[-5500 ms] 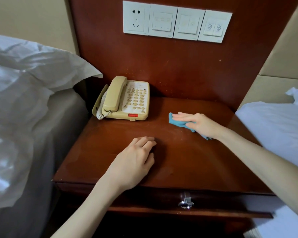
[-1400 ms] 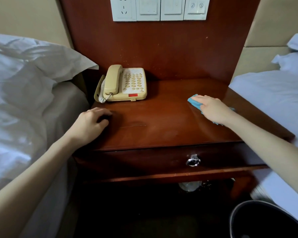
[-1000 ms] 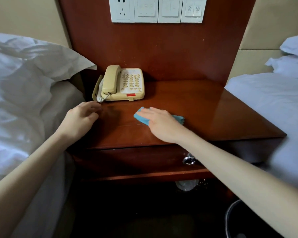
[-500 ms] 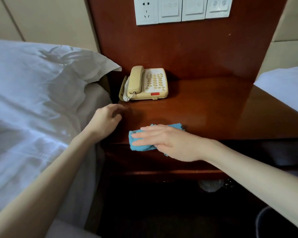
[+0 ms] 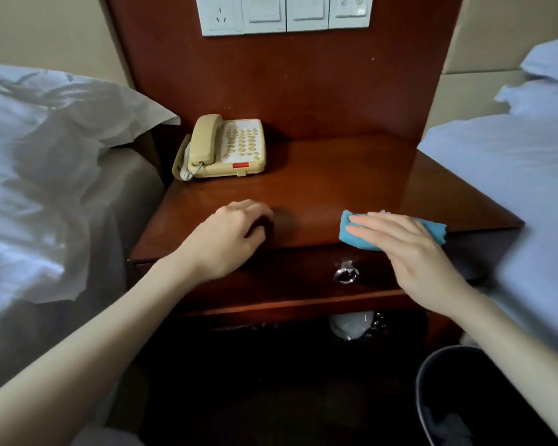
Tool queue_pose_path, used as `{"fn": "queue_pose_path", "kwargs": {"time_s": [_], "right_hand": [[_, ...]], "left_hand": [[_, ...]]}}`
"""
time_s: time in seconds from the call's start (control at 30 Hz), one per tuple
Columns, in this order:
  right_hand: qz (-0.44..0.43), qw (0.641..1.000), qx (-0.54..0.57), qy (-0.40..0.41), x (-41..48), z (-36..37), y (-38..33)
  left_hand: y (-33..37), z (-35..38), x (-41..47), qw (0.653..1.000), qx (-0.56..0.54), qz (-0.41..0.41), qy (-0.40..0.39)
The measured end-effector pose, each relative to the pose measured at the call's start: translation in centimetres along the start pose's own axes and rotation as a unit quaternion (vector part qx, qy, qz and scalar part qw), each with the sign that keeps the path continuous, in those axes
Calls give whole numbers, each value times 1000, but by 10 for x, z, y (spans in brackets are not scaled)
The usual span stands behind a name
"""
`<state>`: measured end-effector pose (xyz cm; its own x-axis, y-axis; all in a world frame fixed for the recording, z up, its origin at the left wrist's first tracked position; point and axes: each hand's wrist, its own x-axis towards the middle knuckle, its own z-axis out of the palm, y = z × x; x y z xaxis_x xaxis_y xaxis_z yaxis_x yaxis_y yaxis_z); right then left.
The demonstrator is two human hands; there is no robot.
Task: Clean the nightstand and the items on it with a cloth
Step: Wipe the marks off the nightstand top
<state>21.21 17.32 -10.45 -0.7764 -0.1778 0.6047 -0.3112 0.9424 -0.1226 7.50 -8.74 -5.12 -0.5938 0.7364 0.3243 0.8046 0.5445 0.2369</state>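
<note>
The blue cloth lies bunched on the nightstand, at the front edge of its surface, forward of the telephone and off to its right. The right hand lies flat on it, fingers straight and close together, pressing rather than gripping. That probably spreads the pressure over a wide patch of cloth so each wipe covers more wood. The cloth slightly overhangs the lip, which suggests the front strip is the part being wiped.

The left hand rests on the surface directly in front of the telephone, fingers curled under and holding nothing. It looks like a brace that steadies the person leaning in.

The telephone sits at the back left corner, handset in its cradle. It appears untouched, so it probably has yet to be wiped, along with the wood beneath it. Below the cloth, well forward of the telephone, a ring pull hangs on the drawer front.
</note>
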Motion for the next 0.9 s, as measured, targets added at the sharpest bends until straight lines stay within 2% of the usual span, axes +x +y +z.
{"fn": "queue_pose_path", "kwargs": {"time_s": [0.13,0.27,0.47,0.63,0.73,0.9], "right_hand": [[89,991,-32,94,-28,-8,19],[156,975,-54,147,-52,-19,35],[292,931,-17,218,-84,-16,25],[337,924,98,150,-121,23,-9],[358,918,121,119,-146,42,-12],[360,925,95,-69,-174,71,-3]], "left_hand": [[18,18,5,999,19,4,26],[25,31,8,998,18,-13,62],[29,40,4,992,70,-11,106],[29,44,2,988,89,-8,127],[27,45,2,988,89,-10,127],[26,46,2,988,92,-9,125]]}}
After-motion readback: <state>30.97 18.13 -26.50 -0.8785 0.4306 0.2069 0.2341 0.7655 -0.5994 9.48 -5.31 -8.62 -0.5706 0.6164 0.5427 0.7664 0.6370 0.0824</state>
